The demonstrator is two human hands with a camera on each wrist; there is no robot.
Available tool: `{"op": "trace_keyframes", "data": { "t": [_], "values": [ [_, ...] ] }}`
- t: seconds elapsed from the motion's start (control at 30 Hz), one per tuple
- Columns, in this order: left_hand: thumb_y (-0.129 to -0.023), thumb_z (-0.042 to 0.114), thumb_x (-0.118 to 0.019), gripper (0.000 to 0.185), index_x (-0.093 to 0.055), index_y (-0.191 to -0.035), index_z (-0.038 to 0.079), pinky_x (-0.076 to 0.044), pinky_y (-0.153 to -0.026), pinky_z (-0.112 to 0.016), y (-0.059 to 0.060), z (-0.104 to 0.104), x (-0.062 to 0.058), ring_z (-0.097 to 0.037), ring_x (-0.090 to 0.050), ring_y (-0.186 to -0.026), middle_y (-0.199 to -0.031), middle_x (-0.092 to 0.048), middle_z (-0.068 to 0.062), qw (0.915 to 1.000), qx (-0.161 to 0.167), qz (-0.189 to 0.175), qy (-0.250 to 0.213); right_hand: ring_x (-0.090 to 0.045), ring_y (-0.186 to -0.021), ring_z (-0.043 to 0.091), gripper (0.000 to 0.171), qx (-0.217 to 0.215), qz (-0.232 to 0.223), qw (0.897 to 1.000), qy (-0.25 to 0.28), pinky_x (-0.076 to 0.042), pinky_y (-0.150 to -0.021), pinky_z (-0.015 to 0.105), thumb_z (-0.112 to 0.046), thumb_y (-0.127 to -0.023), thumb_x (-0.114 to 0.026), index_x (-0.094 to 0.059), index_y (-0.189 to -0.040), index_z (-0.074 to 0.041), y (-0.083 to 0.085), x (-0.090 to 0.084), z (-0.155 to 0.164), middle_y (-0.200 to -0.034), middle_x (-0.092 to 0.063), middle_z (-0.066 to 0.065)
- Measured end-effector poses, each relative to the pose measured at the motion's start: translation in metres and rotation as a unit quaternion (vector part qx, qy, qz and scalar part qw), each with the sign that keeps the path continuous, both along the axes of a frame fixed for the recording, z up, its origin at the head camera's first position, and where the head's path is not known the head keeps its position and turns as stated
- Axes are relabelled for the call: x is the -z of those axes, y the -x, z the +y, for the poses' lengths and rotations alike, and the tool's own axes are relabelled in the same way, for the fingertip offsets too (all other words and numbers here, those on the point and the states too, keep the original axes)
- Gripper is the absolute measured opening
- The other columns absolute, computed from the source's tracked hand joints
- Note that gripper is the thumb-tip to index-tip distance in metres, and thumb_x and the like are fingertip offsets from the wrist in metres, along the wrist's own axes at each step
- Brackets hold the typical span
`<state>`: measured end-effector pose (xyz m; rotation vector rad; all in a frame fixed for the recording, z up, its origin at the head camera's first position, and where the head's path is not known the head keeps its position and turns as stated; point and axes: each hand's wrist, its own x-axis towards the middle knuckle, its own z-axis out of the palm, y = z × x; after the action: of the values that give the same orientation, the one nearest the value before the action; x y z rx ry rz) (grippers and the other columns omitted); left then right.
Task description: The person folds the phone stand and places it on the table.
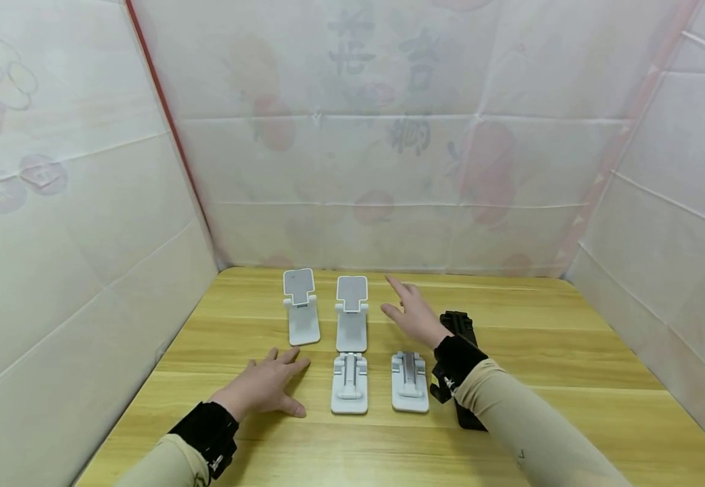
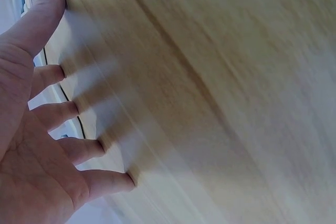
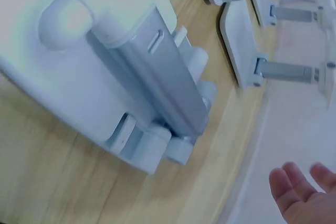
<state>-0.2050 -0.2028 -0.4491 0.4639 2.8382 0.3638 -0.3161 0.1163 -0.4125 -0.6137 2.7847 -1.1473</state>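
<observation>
Right hand point(image 1: 414, 312) hovers fingers-apart, holding nothing, just right of the 2 upright stands point(image 1: 352, 312) toward the counter's point(image 1: 571, 352) far edge, their long axes running front-to-back, while the left hand point(image 1: 267, 387) lies flat and spread nearer the front, beside 2 folded stands point(image 1: 349, 383).

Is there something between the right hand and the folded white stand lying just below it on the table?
Nothing visible. The right hand hovers open above the wooden table, and the folded white stand lies just nearer the person, with only bare wood between them.
</observation>
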Motion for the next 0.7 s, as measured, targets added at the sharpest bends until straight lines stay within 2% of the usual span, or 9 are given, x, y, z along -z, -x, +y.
{"op": "trace_keyframes", "data": {
  "t": [0.17,0.3,0.53,0.7],
  "values": [
    [-0.069,0.062,-0.083,0.100,-0.050,-0.152,0.016,-0.029,-0.103,-0.086,0.001,0.000,0.001,-0.058,-0.030,-0.144,-0.163,-0.035,-0.018,1.0000,0.001,0.000,-0.001,-0.018,-0.152,0.047,0.070,-0.001,0.046,0.997,-0.056,-0.024,-0.122,0.066,-0.035,-0.106,-0.057,-0.021,-0.165,-0.023,-0.002,0.000,-0.016,-0.170,-0.008,0.019],
    [-0.070,0.062,-0.083,0.099,-0.050,-0.152,0.017,-0.029,-0.103,-0.086,0.002,0.001,-0.001,-0.058,-0.030,-0.144,-0.163,-0.034,-0.018,1.0000,0.000,-0.002,0.001,-0.013,-0.153,0.048,0.071,-0.028,0.077,0.991,-0.106,-0.016,-0.124,0.067,-0.036,-0.106,-0.057,-0.021,-0.165,-0.023,-0.004,0.000,-0.025,-0.171,-0.003,0.019],
    [-0.069,0.062,-0.083,0.100,-0.050,-0.152,0.017,-0.029,-0.103,-0.086,0.001,0.001,-0.002,-0.058,-0.029,-0.144,-0.163,-0.034,-0.019,1.0000,-0.003,-0.006,0.004,-0.016,-0.151,0.053,0.069,-0.051,0.099,0.985,-0.128,-0.019,-0.122,0.070,-0.037,-0.105,-0.058,-0.026,-0.164,-0.024,-0.004,0.005,-0.033,-0.170,-0.002,0.020],
    [-0.069,0.062,-0.083,0.100,-0.051,-0.152,0.017,-0.029,-0.102,-0.087,0.001,0.001,-0.001,-0.059,-0.030,-0.143,-0.162,-0.035,-0.019,1.0000,-0.001,-0.004,0.005,-0.015,-0.150,0.055,0.069,-0.056,0.084,0.988,-0.121,-0.018,-0.121,0.071,-0.037,-0.105,-0.058,-0.026,-0.164,-0.023,-0.006,0.008,-0.035,-0.171,-0.001,0.018]
  ]
}}
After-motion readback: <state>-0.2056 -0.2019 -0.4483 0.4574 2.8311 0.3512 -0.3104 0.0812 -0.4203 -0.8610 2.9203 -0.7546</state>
